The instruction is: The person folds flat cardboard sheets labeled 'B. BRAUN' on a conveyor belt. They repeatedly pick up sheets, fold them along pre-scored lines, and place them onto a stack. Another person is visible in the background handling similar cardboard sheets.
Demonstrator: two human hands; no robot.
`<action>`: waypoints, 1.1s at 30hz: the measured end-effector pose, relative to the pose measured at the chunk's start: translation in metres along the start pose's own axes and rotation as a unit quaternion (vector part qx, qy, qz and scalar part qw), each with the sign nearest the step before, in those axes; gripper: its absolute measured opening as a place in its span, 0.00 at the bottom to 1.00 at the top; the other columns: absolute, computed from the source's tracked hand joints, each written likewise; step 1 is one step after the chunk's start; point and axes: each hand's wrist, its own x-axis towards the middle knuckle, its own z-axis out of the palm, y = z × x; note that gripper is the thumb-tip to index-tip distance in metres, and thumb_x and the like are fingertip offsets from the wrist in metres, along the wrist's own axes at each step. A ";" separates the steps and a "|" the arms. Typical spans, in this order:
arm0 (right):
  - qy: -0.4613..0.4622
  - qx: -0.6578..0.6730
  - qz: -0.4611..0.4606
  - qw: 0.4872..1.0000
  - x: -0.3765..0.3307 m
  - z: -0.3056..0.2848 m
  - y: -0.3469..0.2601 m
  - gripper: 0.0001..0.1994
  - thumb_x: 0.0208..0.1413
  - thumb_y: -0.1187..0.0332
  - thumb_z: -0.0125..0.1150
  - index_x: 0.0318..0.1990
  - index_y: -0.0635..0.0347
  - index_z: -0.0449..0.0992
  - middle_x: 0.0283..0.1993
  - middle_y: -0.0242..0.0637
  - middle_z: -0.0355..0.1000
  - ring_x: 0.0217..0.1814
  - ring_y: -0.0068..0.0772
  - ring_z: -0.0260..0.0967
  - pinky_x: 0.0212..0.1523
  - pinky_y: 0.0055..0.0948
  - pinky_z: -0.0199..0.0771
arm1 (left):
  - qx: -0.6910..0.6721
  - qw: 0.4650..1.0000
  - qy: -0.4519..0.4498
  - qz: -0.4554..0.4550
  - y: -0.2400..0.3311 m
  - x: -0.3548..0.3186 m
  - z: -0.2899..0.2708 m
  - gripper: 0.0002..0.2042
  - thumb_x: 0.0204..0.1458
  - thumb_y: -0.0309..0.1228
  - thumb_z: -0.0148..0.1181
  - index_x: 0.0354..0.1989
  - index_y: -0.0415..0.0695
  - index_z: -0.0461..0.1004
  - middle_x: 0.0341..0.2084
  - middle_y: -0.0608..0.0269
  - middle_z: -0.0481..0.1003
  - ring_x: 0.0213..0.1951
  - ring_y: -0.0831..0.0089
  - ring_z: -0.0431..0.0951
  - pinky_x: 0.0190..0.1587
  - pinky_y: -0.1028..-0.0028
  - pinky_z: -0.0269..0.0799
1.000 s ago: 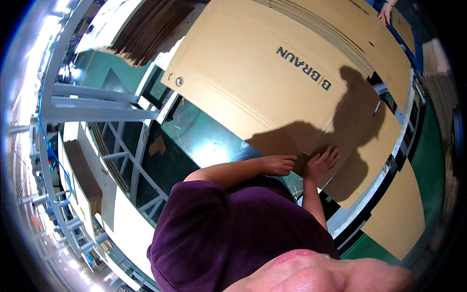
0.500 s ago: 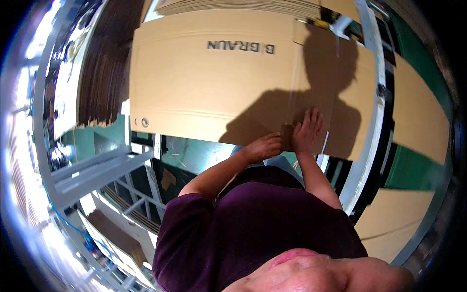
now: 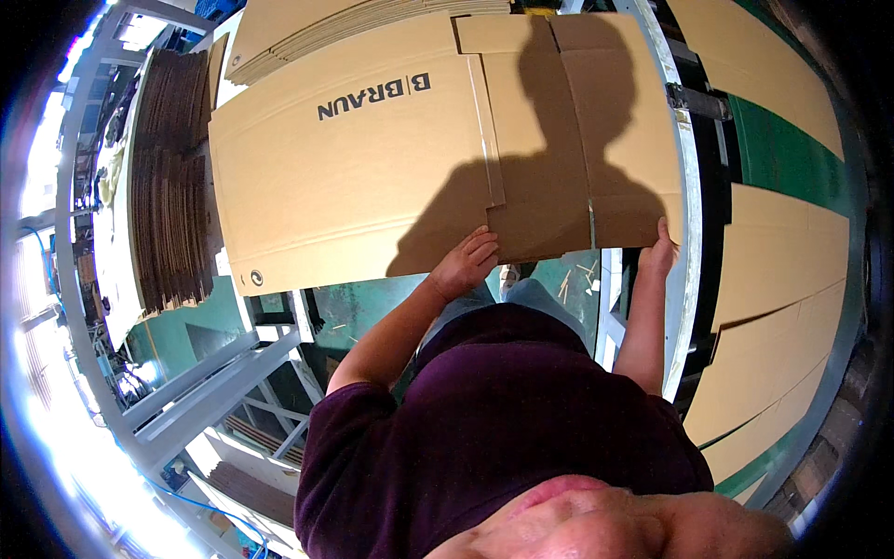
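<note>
A large flat cardboard box blank [image 3: 345, 177] lies across the frame in front of me, with dark lettering upside down on its left panel. My left hand [image 3: 466, 263] is closed at its near edge, fingers on top beside the slot between two panels. At the near right corner my right hand [image 3: 658, 252] grips the blank, thumb on top and the other fingers hidden beneath. My shadow darkens the right panels, which are divided by creases and slots.
Stacked cardboard [image 3: 372, 33] lies behind the blank, and a tall pile of sheets [image 3: 172, 186] stands at the left. A pale metal rail [image 3: 687, 186] runs along the right side. Beyond it, cardboard sheets [image 3: 782, 252] rest on a green surface. A metal frame [image 3: 200, 382] stands lower left.
My right hand has moved right from lying flat on the blank to gripping its near right corner. My left hand has shifted left. The blank has turned and shifted left in view.
</note>
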 end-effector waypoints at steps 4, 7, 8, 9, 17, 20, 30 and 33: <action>-0.220 -0.286 -0.201 0.911 -0.093 0.035 -0.102 0.10 0.51 0.71 0.62 0.40 0.66 0.75 0.40 0.41 0.74 0.40 0.35 0.72 0.43 0.35 0.72 | 0.011 1.000 -0.001 -0.019 0.002 -0.001 0.001 0.07 0.37 0.25 0.58 0.27 0.38 0.72 0.36 0.53 0.71 0.47 0.57 0.71 0.58 0.57 0.64; -0.479 -0.262 -0.394 0.740 -0.166 0.071 -0.088 0.20 0.48 0.81 0.52 0.52 0.63 0.69 0.51 0.46 0.69 0.56 0.44 0.66 0.55 0.39 0.66 | 0.016 1.000 -0.005 -0.004 -0.001 0.002 0.003 0.08 0.36 0.25 0.61 0.26 0.39 0.72 0.36 0.53 0.71 0.47 0.56 0.71 0.58 0.56 0.65; -0.551 -0.259 -0.392 0.690 -0.182 0.086 -0.069 0.25 0.44 0.83 0.49 0.54 0.65 0.67 0.57 0.48 0.63 0.62 0.46 0.60 0.61 0.42 0.60 | 0.017 1.000 -0.001 -0.001 -0.002 0.003 0.004 0.08 0.35 0.25 0.61 0.26 0.39 0.72 0.36 0.53 0.71 0.47 0.56 0.71 0.58 0.56 0.65; -0.567 -0.329 -0.414 0.632 -0.195 0.096 -0.045 0.20 0.50 0.77 0.44 0.53 0.69 0.67 0.57 0.51 0.62 0.63 0.52 0.56 0.65 0.46 0.52 | 0.021 1.000 0.000 0.000 -0.003 0.002 0.004 0.09 0.34 0.26 0.61 0.26 0.39 0.71 0.36 0.53 0.71 0.47 0.56 0.71 0.58 0.56 0.65; -0.546 -0.398 -0.462 0.574 -0.205 0.105 -0.005 0.22 0.50 0.73 0.48 0.55 0.65 0.64 0.62 0.47 0.55 0.67 0.48 0.49 0.67 0.47 0.47 | -0.029 0.999 0.008 -0.011 -0.004 0.003 0.007 0.10 0.32 0.25 0.60 0.27 0.37 0.72 0.35 0.52 0.70 0.48 0.54 0.71 0.57 0.58 0.66; -0.542 -0.414 -0.460 0.569 -0.207 0.107 -0.006 0.23 0.50 0.73 0.48 0.57 0.62 0.63 0.64 0.44 0.54 0.68 0.48 0.47 0.67 0.50 0.44 | -0.005 1.000 0.019 -0.012 -0.008 0.000 0.012 0.11 0.34 0.24 0.61 0.29 0.37 0.72 0.37 0.52 0.70 0.49 0.53 0.70 0.57 0.58 0.66; -0.534 -0.486 -0.417 0.552 -0.214 0.111 -0.004 0.25 0.51 0.70 0.49 0.60 0.52 0.62 0.68 0.37 0.48 0.70 0.47 0.42 0.67 0.53 0.37 | -0.028 0.980 0.067 -0.183 -0.008 -0.008 0.017 0.28 0.33 0.31 0.71 0.46 0.42 0.65 0.50 0.52 0.63 0.56 0.49 0.63 0.59 0.51 0.60; -0.533 -0.489 -0.411 0.556 -0.215 0.114 -0.003 0.24 0.51 0.70 0.48 0.59 0.53 0.63 0.68 0.37 0.48 0.70 0.47 0.42 0.66 0.54 0.37 | -0.035 0.976 0.050 -0.207 -0.008 -0.007 0.016 0.29 0.31 0.29 0.71 0.45 0.42 0.65 0.50 0.52 0.62 0.57 0.49 0.61 0.60 0.51 0.58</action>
